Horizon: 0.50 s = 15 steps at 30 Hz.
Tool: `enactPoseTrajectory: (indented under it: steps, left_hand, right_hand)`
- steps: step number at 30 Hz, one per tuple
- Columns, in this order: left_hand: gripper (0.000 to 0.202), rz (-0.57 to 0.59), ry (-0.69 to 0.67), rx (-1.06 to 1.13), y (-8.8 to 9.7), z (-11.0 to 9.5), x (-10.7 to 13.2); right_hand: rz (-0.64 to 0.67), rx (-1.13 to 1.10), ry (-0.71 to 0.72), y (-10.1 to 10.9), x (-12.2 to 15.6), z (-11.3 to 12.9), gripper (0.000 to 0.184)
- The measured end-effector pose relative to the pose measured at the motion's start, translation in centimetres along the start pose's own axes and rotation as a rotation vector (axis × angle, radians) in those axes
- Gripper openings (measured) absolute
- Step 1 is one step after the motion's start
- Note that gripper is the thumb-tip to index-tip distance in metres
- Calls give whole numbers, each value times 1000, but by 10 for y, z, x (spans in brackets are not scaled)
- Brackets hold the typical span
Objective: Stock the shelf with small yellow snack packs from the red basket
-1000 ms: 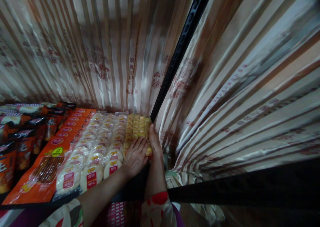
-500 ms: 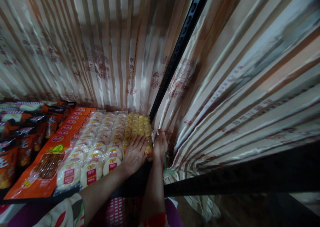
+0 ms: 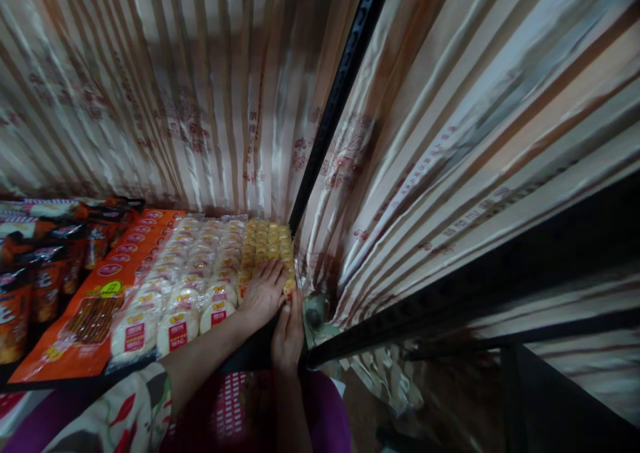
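My left hand (image 3: 263,294) lies flat, fingers stretched, on top of the rows of small yellow snack packs (image 3: 267,238) on the shelf. At their front right corner is my right hand (image 3: 289,336). Its fingers point up along the side of the rows, and its thumb is near the front pack; it does not appear to grip anything. Left of the yellow packs stand rows of clear-wrapped white round crackers (image 3: 179,330) with red labels. My left forearm passes in front of the nearest ones.
Orange bags of stick snacks (image 3: 95,316) and dark orange snack bags (image 3: 49,283) fill the shelf's left side. A black slotted post (image 3: 333,120) rises at the back corner. Pleated, printed curtains (image 3: 200,93) hang behind and to the right. A black rail (image 3: 380,330) runs rightward.
My right hand has drawn back from beside the yellow packs to their front corner. My left hand stays on top of them. The view has shifted slightly.
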<state>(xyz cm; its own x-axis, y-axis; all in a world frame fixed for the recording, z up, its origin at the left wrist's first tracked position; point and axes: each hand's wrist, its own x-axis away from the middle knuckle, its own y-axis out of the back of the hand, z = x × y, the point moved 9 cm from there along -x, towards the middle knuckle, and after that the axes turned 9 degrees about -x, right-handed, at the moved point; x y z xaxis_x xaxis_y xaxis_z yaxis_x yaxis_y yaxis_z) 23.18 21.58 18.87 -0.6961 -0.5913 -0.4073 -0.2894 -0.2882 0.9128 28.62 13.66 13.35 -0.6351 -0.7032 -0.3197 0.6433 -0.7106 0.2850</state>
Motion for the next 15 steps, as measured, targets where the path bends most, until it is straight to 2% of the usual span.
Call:
enactPoseTrajectory:
  steps: [7,15]
  left_hand:
    - [47,-2,-21,21,6,-4,-2]
    - [47,21,14,32,8,-3,-3]
  right_hand:
    - [20,34,-4,-2,1,-15,62]
    - [60,18,-28,-5,0,-15,60]
